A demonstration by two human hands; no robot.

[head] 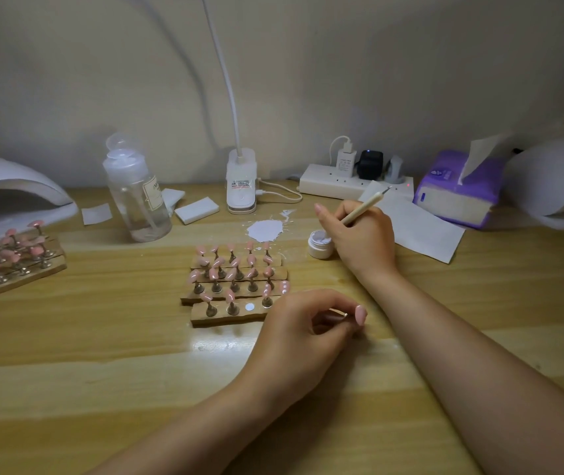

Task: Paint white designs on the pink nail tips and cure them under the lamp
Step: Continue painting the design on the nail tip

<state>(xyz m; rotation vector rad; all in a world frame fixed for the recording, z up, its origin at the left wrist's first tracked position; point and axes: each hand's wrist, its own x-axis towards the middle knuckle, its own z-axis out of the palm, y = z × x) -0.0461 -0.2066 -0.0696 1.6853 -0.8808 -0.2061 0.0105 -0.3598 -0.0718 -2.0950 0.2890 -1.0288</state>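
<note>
A home nail-art desk, by the look of it: a wooden tabletop (102, 337) pushed against a plain wall, two dome curing lamps (10, 190) at its ends (both white), wooden racks of pink nail tips (236, 272), a power strip (349, 181) with chargers, and a tissue pack (458, 190).

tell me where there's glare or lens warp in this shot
Head view: a bright glare patch on the table just in front of the nail tip stand; wide-angle warp bows the table's far edge and stretches the corners; lighting is dim, shadows soft.
</note>
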